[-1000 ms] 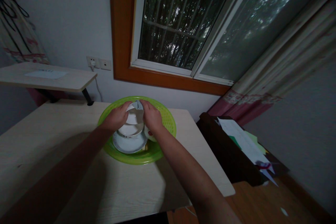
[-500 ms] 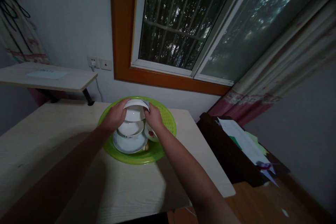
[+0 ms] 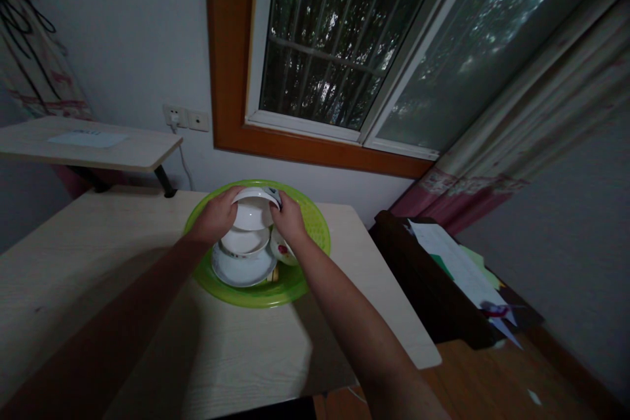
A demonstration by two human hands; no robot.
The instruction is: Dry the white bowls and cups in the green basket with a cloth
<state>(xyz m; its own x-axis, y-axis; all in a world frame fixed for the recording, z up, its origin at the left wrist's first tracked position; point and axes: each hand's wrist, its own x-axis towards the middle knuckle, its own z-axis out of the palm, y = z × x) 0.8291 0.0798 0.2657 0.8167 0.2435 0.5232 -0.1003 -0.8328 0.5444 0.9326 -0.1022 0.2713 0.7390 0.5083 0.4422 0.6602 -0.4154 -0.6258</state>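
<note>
A round green plastic basket [image 3: 310,223] sits on the pale wooden table [image 3: 123,315] under the window. Inside it stand stacked white dishes: a wide plate [image 3: 241,272] at the bottom and a bowl [image 3: 243,242] on it. Both hands hold a white bowl [image 3: 252,211] tilted just above that stack. My left hand [image 3: 214,218] grips its left rim and my right hand [image 3: 288,218] grips its right rim. A small bowl with red marks [image 3: 282,252] lies in the basket below my right wrist.
A second pale tabletop [image 3: 88,144] stands at the back left under a wall socket [image 3: 172,117]. A dark wooden piece with papers [image 3: 457,262] is to the right of the table. Curtain [image 3: 516,144] hangs beside the window.
Both hands have lifted the white bowl off the stack and tipped it up, holding it slightly higher than a second ago. The rest of the dishes stayed put.
</note>
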